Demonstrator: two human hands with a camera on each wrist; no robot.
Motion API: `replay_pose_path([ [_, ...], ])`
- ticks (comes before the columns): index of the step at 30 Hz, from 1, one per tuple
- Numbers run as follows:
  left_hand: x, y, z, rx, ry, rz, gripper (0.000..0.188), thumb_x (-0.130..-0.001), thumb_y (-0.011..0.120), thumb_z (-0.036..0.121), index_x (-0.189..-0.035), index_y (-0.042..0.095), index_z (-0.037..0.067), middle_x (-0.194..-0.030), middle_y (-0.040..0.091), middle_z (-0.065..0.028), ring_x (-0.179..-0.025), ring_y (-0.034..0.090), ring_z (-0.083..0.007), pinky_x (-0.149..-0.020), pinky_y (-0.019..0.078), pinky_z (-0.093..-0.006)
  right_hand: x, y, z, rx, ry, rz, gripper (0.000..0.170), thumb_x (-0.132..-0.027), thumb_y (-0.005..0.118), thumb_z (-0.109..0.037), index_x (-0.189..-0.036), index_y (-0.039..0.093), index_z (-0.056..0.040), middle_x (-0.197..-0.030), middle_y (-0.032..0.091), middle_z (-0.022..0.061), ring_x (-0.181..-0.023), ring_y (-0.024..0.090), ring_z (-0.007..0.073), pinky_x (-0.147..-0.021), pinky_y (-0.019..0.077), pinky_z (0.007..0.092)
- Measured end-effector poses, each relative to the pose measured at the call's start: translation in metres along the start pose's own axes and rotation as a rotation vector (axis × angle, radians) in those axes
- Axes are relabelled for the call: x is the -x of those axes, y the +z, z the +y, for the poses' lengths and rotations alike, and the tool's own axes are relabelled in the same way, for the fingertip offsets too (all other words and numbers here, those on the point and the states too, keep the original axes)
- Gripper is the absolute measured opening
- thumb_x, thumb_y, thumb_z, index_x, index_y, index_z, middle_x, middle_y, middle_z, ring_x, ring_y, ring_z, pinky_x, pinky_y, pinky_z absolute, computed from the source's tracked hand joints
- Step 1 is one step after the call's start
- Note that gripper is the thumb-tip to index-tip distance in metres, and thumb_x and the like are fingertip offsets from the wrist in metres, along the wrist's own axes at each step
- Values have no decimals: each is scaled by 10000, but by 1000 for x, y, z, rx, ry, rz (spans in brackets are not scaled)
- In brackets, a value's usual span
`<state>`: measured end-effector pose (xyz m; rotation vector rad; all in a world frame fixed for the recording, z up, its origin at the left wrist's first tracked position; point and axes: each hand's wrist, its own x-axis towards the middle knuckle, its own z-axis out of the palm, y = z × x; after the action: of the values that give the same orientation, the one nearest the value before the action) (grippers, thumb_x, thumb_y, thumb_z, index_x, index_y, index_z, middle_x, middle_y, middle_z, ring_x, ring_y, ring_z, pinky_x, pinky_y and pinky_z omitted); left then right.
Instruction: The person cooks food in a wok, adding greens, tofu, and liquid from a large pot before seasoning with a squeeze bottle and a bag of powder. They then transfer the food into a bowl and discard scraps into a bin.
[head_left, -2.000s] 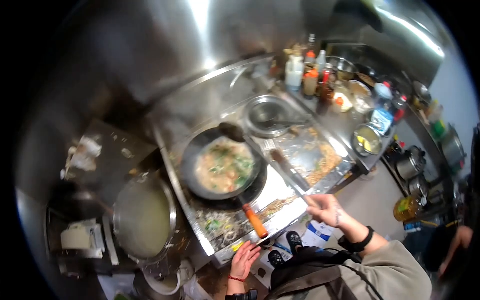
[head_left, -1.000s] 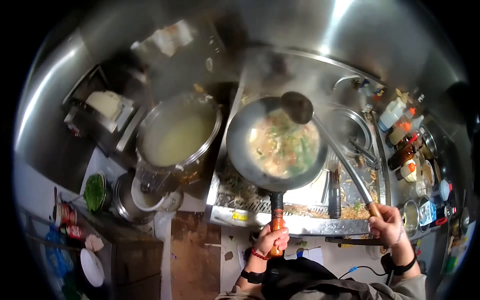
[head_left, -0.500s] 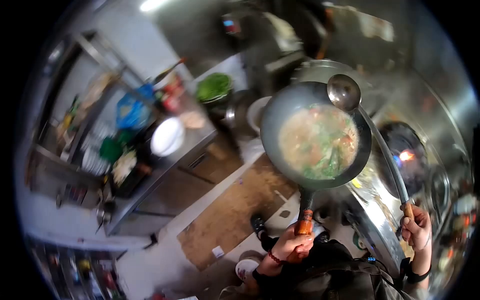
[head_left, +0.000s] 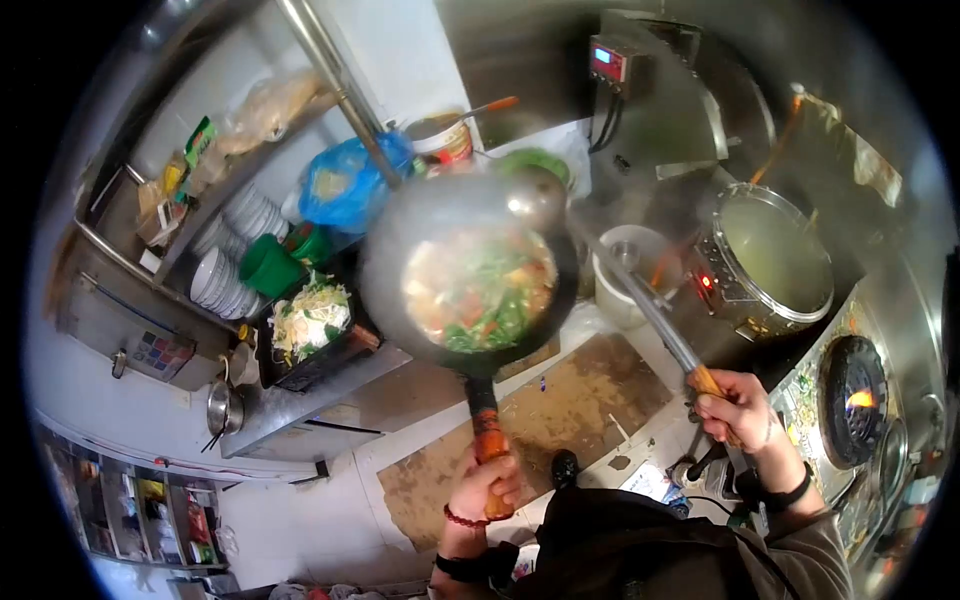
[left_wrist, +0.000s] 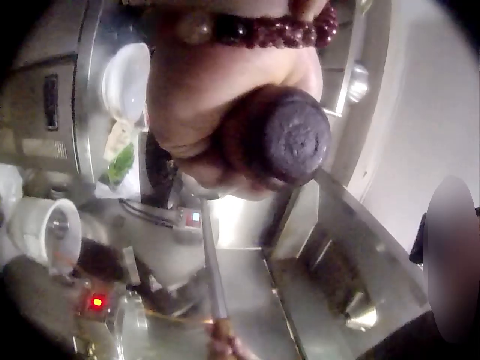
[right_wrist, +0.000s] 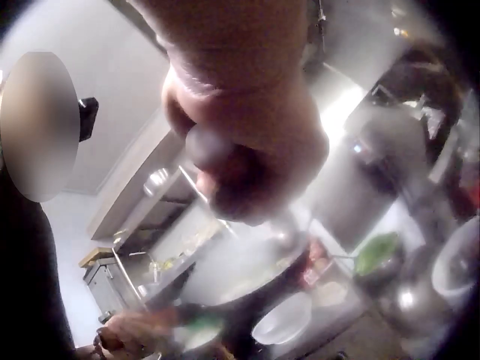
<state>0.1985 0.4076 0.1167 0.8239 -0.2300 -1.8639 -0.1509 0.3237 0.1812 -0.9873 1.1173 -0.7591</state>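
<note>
My left hand grips the wooden handle of a dark wok, raised in the air with steaming food of green pieces and broth in it. In the left wrist view the round handle end sticks out of that fist. My right hand holds the wooden end of a long metal ladle. The ladle's bowl is over the wok's far right rim; whether it touches is unclear. In the right wrist view the curled right hand hides most of the ladle handle.
A lit burner is at the right, beyond a large pot and white bucket. Left of the wok, a counter holds a black tray of food, green containers and stacked bowls; a blue bag lies behind.
My left hand took hold of the wok handle, and the wok left the burner. The view has turned left, bringing wok and ladle before the side counter; the right hand still holds the ladle.
</note>
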Motion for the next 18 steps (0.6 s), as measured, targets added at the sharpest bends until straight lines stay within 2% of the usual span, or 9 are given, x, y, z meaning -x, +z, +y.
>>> replay_pose_path([
  [4, -12, -40, 67, -30, 104, 44, 209, -812, 551, -1, -980, 463, 86, -649, 428, -5, -475, 398, -87, -424, 355, -257, -72, 62, -14, 81, -15, -58, 186, -861, 568, -52, -1019, 558, 47, -645, 499, 10, -465, 429, 66, -410, 333, 214],
  [8, -26, -70, 101, -28, 193, 99, 171, -814, 545, 14, -940, 460, 93, -642, 426, -4, -475, 395, -87, -425, 353, -253, -122, 103, -23, 178, -32, -49, 154, -866, 565, -55, -983, 556, 45, -636, 487, 6, -463, 428, 67, -407, 336, 217],
  [9, -29, -73, 110, -34, 218, 118, 168, -813, 543, 15, -935, 459, 95, -643, 428, -5, -476, 396, -87, -426, 353, -252, -132, 117, -28, 110, -16, -43, 117, -867, 564, -66, -925, 549, 34, -655, 488, 14, -475, 433, 71, -411, 339, 221],
  [12, -41, -92, 126, 1, 272, 149, 142, -809, 529, 15, -907, 450, 82, -649, 436, -16, -486, 404, -93, -432, 357, -250, -180, 134, -27, 15, 72, -107, 113, -865, 570, -78, -908, 550, 24, -692, 501, 28, -492, 440, 78, -419, 342, 225],
  [18, -53, -103, 149, -38, 317, 235, 118, -803, 528, 22, -861, 431, 54, -643, 440, -29, -493, 415, -100, -437, 363, -255, -213, 161, -32, -48, 264, -146, 155, -848, 601, -91, -956, 540, 3, -731, 512, 29, -505, 450, 89, -425, 354, 234],
])
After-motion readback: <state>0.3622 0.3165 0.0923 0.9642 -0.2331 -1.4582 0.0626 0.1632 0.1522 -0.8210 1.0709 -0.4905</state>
